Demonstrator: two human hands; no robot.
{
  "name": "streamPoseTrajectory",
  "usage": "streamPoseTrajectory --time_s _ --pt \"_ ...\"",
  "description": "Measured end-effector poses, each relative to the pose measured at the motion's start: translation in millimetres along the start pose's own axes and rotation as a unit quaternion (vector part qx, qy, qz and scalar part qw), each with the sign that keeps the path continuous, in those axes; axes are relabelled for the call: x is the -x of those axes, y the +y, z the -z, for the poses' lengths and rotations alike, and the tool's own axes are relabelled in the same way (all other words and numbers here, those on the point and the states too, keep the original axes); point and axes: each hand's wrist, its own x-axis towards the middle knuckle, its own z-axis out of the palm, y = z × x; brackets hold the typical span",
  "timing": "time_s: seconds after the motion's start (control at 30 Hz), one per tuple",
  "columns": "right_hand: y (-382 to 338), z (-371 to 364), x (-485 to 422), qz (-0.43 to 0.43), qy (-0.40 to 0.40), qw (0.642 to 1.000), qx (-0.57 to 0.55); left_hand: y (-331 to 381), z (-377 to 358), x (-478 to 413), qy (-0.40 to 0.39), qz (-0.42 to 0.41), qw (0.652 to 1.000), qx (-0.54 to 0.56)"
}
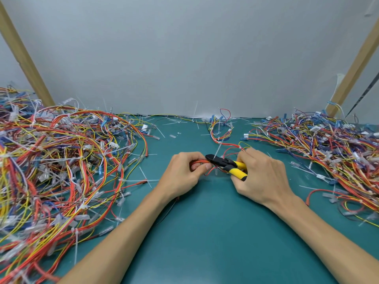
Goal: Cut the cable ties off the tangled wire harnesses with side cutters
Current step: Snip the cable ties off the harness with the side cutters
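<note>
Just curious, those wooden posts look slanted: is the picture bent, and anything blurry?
Head view: wide-angle bending likely leans the left post and right post outward; light soft and even, no glare; wire pile smears at lower-left edge; cutters look sharp.

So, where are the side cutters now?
Head view, centre: the right hand holds the side cutters, their black tip at the wire bundle in the left hand.
</note>
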Motion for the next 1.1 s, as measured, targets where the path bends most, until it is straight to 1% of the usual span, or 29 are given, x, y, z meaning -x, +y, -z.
streamPoseTrajectory --time_s 0.13,0.3,0.43,0.57,0.73,0.83,1.03,1.1 --pt "0.0 -0.8 0.0 0.013 0.009 1.000 0.011 -1.1 0.7 -0.8 0.005 0.003 1.000 0.006" --pt "-0.9 0.8 -0.4 -0.001 -0.003 1.000 -0.001 0.2 -0.9 -0.7 0.002 0.003 1.000 0.006" --pt "-0.2 0.4 -0.6 0.021 0.010 1.000 0.006 -1.6 0.0 -0.3 0.009 0.004 1.000 0.008" --pt "0.2 -1.3 0.1 -0.006 -0.003 1.000 -0.005 0.1 -1.1 0.0 0.001 0.001 1.000 0.004" --pt "1.8 -2.6 -0.2 0.017 0.014 1.000 0.002 -2.5 -0.9 -1.1 0.008 0.000 1.000 0.002" --pt "0.8 -1.1 -0.2 0.001 0.008 1.000 0.000 -1.0 -1.0 -1.0 0.005 -0.003 1.000 0.008" --pt "0.5 -1.7 0.7 -0.001 0.020 1.000 0.013 -1.8 -1.8 -1.3 0.010 0.001 1.000 0.016" --pt "1.7 -2.9 0.9 -0.006 0.012 1.000 0.008 -1.1 -1.3 -0.9 0.009 -0.001 1.000 0.020"
